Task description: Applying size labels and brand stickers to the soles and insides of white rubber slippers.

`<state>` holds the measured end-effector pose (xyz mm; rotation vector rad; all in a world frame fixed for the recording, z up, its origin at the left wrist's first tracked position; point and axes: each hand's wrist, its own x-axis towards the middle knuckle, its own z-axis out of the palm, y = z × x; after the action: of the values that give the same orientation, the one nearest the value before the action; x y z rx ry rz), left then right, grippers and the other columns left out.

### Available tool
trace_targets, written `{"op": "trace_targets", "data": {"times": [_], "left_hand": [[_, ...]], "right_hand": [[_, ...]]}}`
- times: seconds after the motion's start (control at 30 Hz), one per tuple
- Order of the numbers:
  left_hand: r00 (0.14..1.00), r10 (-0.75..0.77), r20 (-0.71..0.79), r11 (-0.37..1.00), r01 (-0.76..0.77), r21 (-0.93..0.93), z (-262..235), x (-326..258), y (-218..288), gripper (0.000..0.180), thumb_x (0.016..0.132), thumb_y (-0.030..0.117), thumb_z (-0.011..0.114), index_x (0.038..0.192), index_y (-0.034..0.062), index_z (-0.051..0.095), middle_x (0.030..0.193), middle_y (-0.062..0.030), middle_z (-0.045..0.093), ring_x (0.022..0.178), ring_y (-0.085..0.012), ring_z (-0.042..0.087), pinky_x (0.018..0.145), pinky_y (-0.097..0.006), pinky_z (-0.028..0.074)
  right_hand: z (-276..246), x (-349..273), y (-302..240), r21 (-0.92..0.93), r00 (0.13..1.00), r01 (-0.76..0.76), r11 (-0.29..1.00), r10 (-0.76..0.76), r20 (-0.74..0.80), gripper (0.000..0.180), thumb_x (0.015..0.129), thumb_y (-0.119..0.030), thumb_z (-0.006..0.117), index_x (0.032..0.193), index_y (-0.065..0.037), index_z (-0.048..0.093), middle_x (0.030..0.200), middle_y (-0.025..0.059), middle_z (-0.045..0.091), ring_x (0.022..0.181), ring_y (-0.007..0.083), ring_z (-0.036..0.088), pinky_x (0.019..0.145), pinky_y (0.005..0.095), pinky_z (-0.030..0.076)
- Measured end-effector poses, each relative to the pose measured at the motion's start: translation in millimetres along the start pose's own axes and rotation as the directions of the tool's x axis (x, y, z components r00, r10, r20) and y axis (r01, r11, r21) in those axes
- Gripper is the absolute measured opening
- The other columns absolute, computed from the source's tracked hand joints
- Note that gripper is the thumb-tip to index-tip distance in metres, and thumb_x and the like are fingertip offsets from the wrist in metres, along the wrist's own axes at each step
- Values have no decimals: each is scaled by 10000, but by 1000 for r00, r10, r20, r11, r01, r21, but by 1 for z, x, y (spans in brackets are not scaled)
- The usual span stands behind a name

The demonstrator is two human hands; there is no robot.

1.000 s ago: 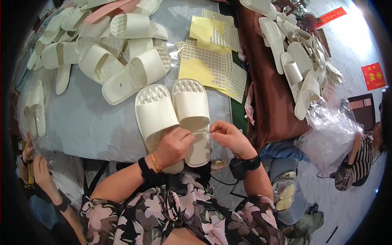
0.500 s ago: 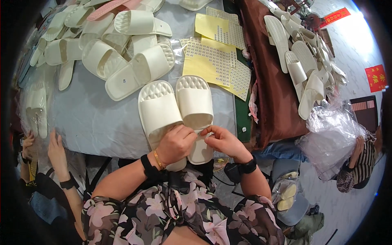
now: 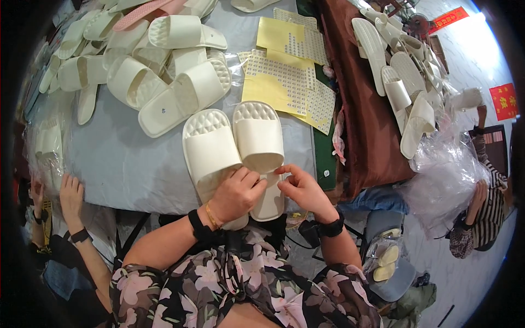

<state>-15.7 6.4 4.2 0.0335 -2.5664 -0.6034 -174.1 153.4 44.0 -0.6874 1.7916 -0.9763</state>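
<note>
Curling its fingers inward, the left hand (image 3: pixel 236 192) sits between two cream slippers, over the inner side of the left slipper (image 3: pixel 208 145) and beside the footbed of the right slipper (image 3: pixel 258 134); its fingertips are bunched, and whether they pinch anything I cannot tell. The right hand (image 3: pixel 280 179) is at the right slipper's outer edge, just below the strap, thumb and forefinger slightly parted with nothing visible between them. Both slippers lie side by side at the near edge of the tabletop (image 3: pixel 126 164), toes away from the person, heels reaching that edge.

Beyond the toes, yellow-and-white sheets (image 3: pixel 276 82) overlap toward the right edge, along which runs a green strip (image 3: pixel 325 158). A pile of cream slippers (image 3: pixel 139 82) fills the far left corner, a pink slipper (image 3: pixel 139 15) on top. By the left edge, a co-worker's hand (image 3: pixel 71 195) is near a bagged slipper (image 3: pixel 49 143). Past the right edge, brown cloth (image 3: pixel 363 131) carries another heap (image 3: pixel 404 76), with clear plastic bags (image 3: pixel 443 186) nearer the person.
</note>
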Motion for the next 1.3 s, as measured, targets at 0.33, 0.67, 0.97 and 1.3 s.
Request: {"op": "trace_targets", "data": {"times": [0.33,0.67,0.97,1.3], "left_hand": [[1000,-2,23,997,0,76,1,4,4,288,723,84,643,1004,103,702,840,-28,562,803,-211,549,702,-325,470],[992,-56,-116,993,43,-112,-31,-8,-3,262,685,24,646,943,52,679,832,-54,605,728,-234,586,656,-352,471],[768,-620,-163,784,594,-179,-69,-61,-1,182,770,66,711,901,17,593,759,-112,588,687,-275,594,629,-367,485],[449,-893,21,295,620,-727,-48,-70,0,657,849,128,731,1367,-59,374,1158,-138,543,842,-122,595,720,-241,520]], "right_hand": [[-4,8,19,160,999,6,987,2,-50,172,922,-97,601,1081,-32,594,718,-72,520,613,10,439,529,194,347],[-8,8,23,286,995,-88,954,100,-28,209,934,-125,596,1125,-39,582,742,-27,570,609,40,477,536,201,371],[-1,23,19,-177,902,167,970,-223,-371,349,867,-137,679,1178,-6,592,831,64,631,704,127,576,638,277,478],[21,34,9,-485,812,116,867,-364,-456,198,886,-159,624,999,1,596,702,175,624,647,345,627,592,434,481]]}}
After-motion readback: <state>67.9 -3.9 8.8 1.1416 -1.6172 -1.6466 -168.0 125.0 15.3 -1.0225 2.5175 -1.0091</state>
